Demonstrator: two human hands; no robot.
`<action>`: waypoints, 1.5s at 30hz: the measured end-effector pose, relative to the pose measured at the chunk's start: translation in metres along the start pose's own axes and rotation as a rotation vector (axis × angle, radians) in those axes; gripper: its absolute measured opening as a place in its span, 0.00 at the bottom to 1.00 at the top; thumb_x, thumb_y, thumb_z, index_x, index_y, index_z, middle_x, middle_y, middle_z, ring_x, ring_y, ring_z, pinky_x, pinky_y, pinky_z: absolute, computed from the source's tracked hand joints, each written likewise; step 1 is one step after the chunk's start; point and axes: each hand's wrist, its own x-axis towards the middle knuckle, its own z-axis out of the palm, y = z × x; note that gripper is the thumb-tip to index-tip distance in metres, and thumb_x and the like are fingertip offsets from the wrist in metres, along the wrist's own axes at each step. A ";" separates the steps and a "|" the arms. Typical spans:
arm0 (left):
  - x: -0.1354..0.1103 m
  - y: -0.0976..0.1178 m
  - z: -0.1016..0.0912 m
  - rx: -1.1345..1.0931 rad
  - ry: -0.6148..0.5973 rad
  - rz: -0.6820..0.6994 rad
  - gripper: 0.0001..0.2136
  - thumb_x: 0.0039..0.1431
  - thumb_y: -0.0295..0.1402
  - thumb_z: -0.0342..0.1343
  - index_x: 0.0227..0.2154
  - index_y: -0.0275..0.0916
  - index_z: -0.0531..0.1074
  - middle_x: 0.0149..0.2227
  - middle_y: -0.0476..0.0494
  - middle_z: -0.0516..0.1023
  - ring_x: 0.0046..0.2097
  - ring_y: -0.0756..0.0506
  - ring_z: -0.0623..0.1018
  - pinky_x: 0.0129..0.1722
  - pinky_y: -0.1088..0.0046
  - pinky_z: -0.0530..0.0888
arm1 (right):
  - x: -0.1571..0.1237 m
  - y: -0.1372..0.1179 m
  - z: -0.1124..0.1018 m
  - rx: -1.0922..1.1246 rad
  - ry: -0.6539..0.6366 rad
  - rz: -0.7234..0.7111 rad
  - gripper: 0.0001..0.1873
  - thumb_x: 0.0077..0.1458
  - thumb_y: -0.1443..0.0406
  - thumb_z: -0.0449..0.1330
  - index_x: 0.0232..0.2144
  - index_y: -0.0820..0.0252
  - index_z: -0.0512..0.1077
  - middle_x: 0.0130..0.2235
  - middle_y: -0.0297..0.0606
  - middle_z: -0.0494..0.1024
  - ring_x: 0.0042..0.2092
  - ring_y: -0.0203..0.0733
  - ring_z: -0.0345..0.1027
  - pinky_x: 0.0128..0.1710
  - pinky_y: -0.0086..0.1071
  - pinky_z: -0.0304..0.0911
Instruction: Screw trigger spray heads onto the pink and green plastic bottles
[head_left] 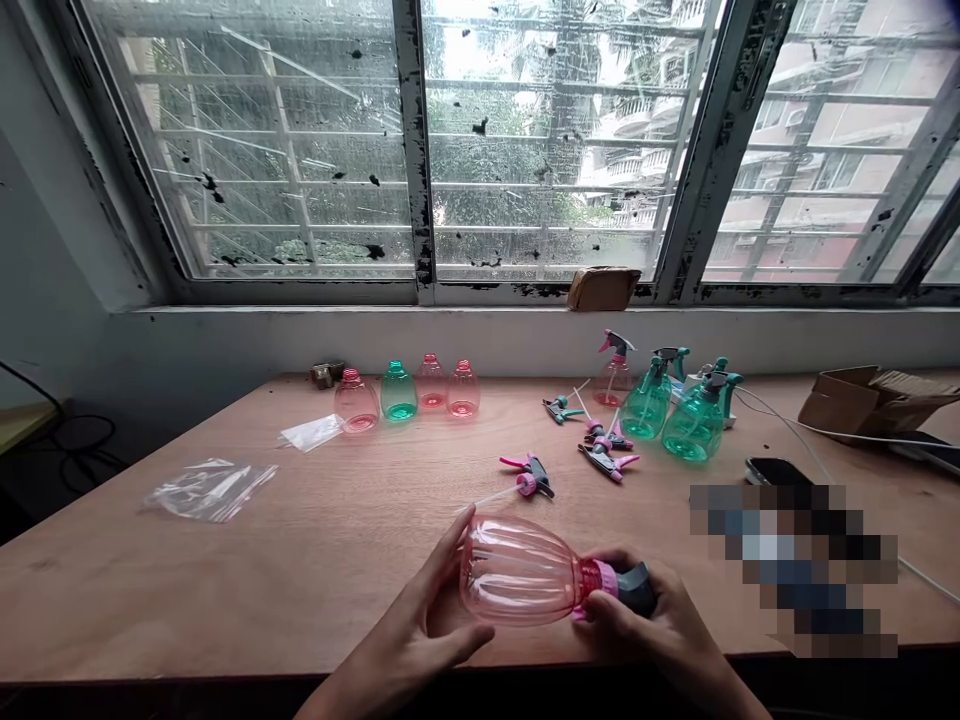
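Note:
A clear pink spray bottle (521, 572) lies sideways in front of me, its base to the left and its dark grey and pink spray head (634, 588) to the right. My left hand (424, 610) cups the base, with the thumb below and the fingers partly behind it. Around the pink collar, my right hand (660, 620) is closed, gripping the neck and spray head. Just beyond the bottle lies a loose pink and grey spray head (531, 478) with a thin tube. More loose spray heads (604, 460), pink and green, lie farther back.
Headless bottles, pink (356, 402) and green (398, 392), stand at the back left. Green spray bottles (691, 425) with heads stand back right, near a cardboard box (851, 400). Plastic bags (214, 490) lie left; a phone (776, 470) and a pixelated patch are at right.

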 end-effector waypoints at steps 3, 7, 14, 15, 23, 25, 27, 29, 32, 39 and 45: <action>0.002 0.001 0.002 -0.068 -0.005 0.015 0.43 0.58 0.38 0.67 0.70 0.54 0.47 0.73 0.44 0.52 0.72 0.34 0.53 0.71 0.51 0.47 | 0.000 -0.001 0.000 -0.022 -0.027 -0.005 0.16 0.48 0.55 0.70 0.34 0.61 0.79 0.25 0.35 0.82 0.25 0.44 0.77 0.26 0.31 0.73; 0.002 0.001 0.003 -0.125 0.002 0.011 0.37 0.60 0.41 0.64 0.68 0.50 0.53 0.71 0.41 0.56 0.71 0.34 0.56 0.70 0.50 0.51 | 0.001 0.000 -0.002 -0.122 -0.070 -0.024 0.15 0.49 0.55 0.69 0.33 0.62 0.80 0.25 0.36 0.82 0.26 0.44 0.74 0.26 0.31 0.68; -0.002 -0.004 0.000 -0.026 0.029 0.012 0.41 0.58 0.40 0.67 0.68 0.59 0.49 0.73 0.47 0.51 0.72 0.35 0.53 0.71 0.51 0.48 | 0.001 0.003 -0.002 -0.086 -0.094 -0.011 0.17 0.50 0.54 0.68 0.34 0.62 0.80 0.26 0.38 0.81 0.27 0.45 0.75 0.26 0.32 0.69; -0.001 -0.004 0.001 -0.060 0.022 0.016 0.43 0.56 0.42 0.68 0.69 0.57 0.49 0.72 0.45 0.53 0.71 0.34 0.54 0.70 0.50 0.51 | 0.001 0.003 -0.002 -0.094 -0.094 -0.022 0.16 0.50 0.54 0.68 0.34 0.62 0.80 0.26 0.38 0.81 0.27 0.45 0.74 0.26 0.32 0.69; 0.002 0.002 0.003 -0.139 -0.005 0.028 0.36 0.58 0.41 0.67 0.66 0.55 0.57 0.70 0.45 0.57 0.69 0.34 0.59 0.68 0.54 0.58 | 0.002 0.004 -0.004 -0.150 -0.084 -0.044 0.17 0.48 0.54 0.69 0.35 0.62 0.81 0.29 0.38 0.82 0.28 0.44 0.72 0.27 0.32 0.69; -0.001 0.001 0.002 -0.114 -0.019 0.036 0.37 0.59 0.38 0.66 0.67 0.57 0.53 0.71 0.46 0.55 0.70 0.35 0.58 0.68 0.54 0.57 | 0.002 0.005 -0.005 -0.160 -0.070 -0.050 0.18 0.48 0.54 0.70 0.35 0.62 0.82 0.29 0.38 0.82 0.29 0.45 0.73 0.28 0.33 0.69; -0.002 -0.002 0.001 -0.106 -0.024 0.045 0.39 0.60 0.36 0.66 0.68 0.59 0.51 0.72 0.48 0.52 0.71 0.36 0.55 0.69 0.54 0.56 | 0.002 0.006 -0.005 -0.154 -0.059 -0.049 0.18 0.46 0.53 0.71 0.35 0.61 0.82 0.28 0.38 0.83 0.29 0.46 0.74 0.27 0.33 0.70; -0.003 -0.004 0.001 -0.119 -0.006 0.061 0.38 0.60 0.37 0.65 0.68 0.59 0.50 0.72 0.47 0.52 0.71 0.35 0.55 0.69 0.53 0.55 | 0.001 0.009 -0.004 -0.088 -0.048 -0.001 0.20 0.45 0.52 0.72 0.35 0.62 0.82 0.27 0.38 0.83 0.27 0.46 0.76 0.27 0.33 0.72; -0.001 -0.006 0.002 -0.105 0.026 0.087 0.38 0.60 0.38 0.65 0.68 0.56 0.51 0.71 0.43 0.53 0.70 0.33 0.56 0.69 0.50 0.53 | -0.001 0.012 -0.003 0.053 -0.038 0.102 0.22 0.45 0.52 0.73 0.37 0.63 0.81 0.24 0.38 0.83 0.25 0.46 0.78 0.25 0.33 0.74; 0.003 -0.009 0.001 0.003 0.014 0.119 0.41 0.58 0.31 0.65 0.69 0.54 0.48 0.71 0.41 0.53 0.72 0.35 0.53 0.71 0.51 0.47 | -0.001 0.009 -0.002 0.117 -0.029 0.135 0.19 0.45 0.56 0.74 0.36 0.63 0.81 0.24 0.36 0.84 0.25 0.45 0.79 0.26 0.31 0.75; 0.005 -0.006 0.003 0.083 0.076 0.101 0.39 0.58 0.29 0.65 0.67 0.56 0.51 0.69 0.43 0.58 0.68 0.35 0.62 0.69 0.53 0.56 | 0.001 0.009 -0.003 0.067 -0.047 0.123 0.18 0.45 0.57 0.73 0.37 0.62 0.81 0.26 0.35 0.83 0.27 0.44 0.77 0.27 0.32 0.72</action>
